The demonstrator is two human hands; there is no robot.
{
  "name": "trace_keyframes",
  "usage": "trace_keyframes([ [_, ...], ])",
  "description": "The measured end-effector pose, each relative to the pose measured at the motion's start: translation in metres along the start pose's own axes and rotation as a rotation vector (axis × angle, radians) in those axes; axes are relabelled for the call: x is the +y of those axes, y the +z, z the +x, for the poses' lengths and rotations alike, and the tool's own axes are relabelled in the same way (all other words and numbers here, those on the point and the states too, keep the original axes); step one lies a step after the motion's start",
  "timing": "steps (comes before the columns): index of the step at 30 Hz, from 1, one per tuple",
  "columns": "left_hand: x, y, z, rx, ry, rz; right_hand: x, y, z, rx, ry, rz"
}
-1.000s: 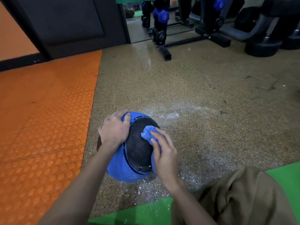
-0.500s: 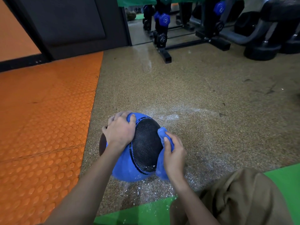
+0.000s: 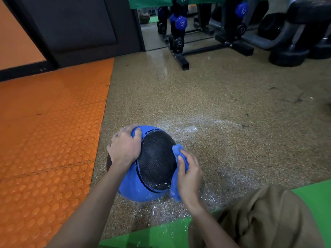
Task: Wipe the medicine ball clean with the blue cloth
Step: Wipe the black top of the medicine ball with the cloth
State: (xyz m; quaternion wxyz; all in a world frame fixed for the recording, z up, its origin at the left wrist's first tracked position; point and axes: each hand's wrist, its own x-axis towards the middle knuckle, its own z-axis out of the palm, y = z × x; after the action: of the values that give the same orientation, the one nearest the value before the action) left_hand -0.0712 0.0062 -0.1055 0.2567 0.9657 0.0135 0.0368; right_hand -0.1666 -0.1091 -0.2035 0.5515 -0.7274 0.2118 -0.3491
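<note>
Knee in tan trousers [image 3: 265,217] on a green mat [image 3: 152,235], nearest. Just beyond, the right hand [image 3: 189,178] clutches a bunched blue cloth [image 3: 177,151] against the right side of a blue-and-black medicine ball [image 3: 132,183], which sits on the speckled floor [image 3: 232,97] amid white powder. The left hand [image 3: 124,147] curls its fingers over the ball's upper left. A dumbbell rack [image 3: 180,56] stands far behind.

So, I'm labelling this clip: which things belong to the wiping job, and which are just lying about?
In the job: medicine ball, blue cloth, left hand, right hand.
Just around: dumbbell rack, orange mat, green mat.
</note>
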Motion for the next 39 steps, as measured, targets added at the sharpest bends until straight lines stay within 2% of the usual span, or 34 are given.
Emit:
trace_keyframes([
  [5, -0.002, -0.003, 0.004, -0.01, -0.03, -0.032, -0.031, 0.011, -0.028, -0.134, -0.401, -0.017],
  [7, -0.004, -0.004, 0.005, -0.01, -0.035, -0.043, -0.025, 0.015, -0.029, -0.137, -0.49, -0.029],
  [9, -0.005, -0.005, 0.005, -0.005, -0.039, -0.056, -0.015, 0.015, -0.021, -0.118, -0.446, -0.01],
  [13, -0.002, -0.003, 0.003, 0.014, -0.074, -0.053, 0.0, 0.007, -0.003, 0.003, -0.121, 0.032],
  [15, 0.003, -0.002, 0.001, 0.018, -0.084, -0.05, 0.002, 0.005, -0.004, 0.025, -0.071, 0.019],
  [22, 0.003, -0.002, 0.003, 0.004, -0.069, -0.037, -0.01, 0.005, -0.017, -0.048, -0.245, -0.009],
  [29, 0.003, -0.002, 0.001, 0.02, -0.083, -0.05, -0.001, 0.005, -0.008, 0.026, -0.077, 0.054],
  [34, 0.002, -0.002, 0.0, 0.018, -0.062, -0.039, -0.009, 0.005, -0.019, -0.011, -0.221, -0.007],
  [39, -0.003, -0.003, 0.0, 0.029, -0.057, -0.059, -0.003, 0.008, -0.018, -0.019, -0.203, 0.013],
])
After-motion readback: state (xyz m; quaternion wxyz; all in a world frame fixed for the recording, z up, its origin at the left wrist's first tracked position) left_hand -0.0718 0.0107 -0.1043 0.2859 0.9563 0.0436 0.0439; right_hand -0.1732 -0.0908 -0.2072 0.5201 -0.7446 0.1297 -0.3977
